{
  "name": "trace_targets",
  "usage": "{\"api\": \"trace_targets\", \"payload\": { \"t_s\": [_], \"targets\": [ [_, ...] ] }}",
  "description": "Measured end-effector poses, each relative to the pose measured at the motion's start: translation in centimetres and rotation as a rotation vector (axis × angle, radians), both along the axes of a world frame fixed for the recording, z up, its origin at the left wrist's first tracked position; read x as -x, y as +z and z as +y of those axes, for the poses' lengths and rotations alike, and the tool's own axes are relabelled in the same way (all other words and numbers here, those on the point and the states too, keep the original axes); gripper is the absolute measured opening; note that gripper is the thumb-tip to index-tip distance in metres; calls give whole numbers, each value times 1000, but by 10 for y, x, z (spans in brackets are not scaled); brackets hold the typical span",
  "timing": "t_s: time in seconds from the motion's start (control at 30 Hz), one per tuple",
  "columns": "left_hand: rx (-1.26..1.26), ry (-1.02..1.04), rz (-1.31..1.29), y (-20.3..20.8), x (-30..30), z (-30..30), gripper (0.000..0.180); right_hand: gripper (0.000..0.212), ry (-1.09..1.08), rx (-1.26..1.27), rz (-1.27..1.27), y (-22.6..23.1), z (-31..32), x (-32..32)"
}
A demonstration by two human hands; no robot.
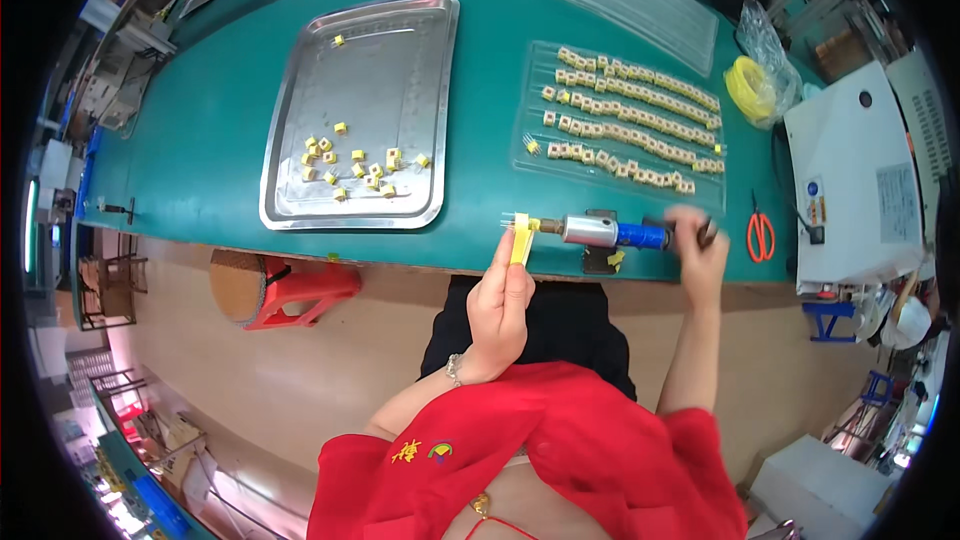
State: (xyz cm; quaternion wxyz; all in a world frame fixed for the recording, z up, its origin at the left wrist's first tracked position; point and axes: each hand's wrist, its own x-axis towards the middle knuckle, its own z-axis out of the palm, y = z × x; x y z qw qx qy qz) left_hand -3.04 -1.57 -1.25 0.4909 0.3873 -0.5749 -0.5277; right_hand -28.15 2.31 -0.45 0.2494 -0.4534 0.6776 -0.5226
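Pin-legged coil bobbin [522, 223] w/ yellow wrap sits at the L end of the hand winder [590, 231], over the counter [490, 120] edge, pins pointing L. Prob. mounted there so it's clear of the surface & can turn freely.

L hand [497, 305]: grip closed, thumb vs. fingers, pinching yellow tape [519, 248] just below the bobbin. Tape runs up to it in a short straight strip; held this way prob. for tension & alignment. R hand [697, 240] is blurred; its grip looks closed round the dark crank handle [709, 234], but can't tell how tight. Hands at opp. ends make sense: one minds the tape, the other the drive. Blue sleeve [640, 236] lies btwn the winder's silver body & the crank.

Metal tray [380, 70], far L side, has loose yellow-wrapped bobbins [340, 128] scattered, mostly toward the near end, prob. for easy L-hand reach. Clear plastic tray [524, 112], beyond the winder, has bobbins in rows [640, 130], prob. lined up for counting/protecting pins. Another clear tray [630, 5] lies farther back. Red-handled scissors [760, 237] lie R of the crank, prob. to be handy for the R hand.
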Motion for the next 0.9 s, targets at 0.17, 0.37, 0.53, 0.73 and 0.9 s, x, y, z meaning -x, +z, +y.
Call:
{"api": "trace_targets", "payload": {
  "t_s": [0.17,0.37,0.53,0.73,0.9],
  "targets": [
    [-111,-6,95,11,1,-6,39,12,-73,35,-153,23,62,-41],
    [-154,-20,140,9,1,-1,40,10,-82,-13,-218,11,59,-36],
    [-162,-41,243,18,-3,12,39,12,-79,116,-95,-11,9,-14],
    [-246,-73,248,36,-19,28,37,20,-148,437,-44,34,-25,-7],
    [-267,-123,256,46,-23,28,34,22,-120,468,-23,46,-16,-11]
  ]
}}
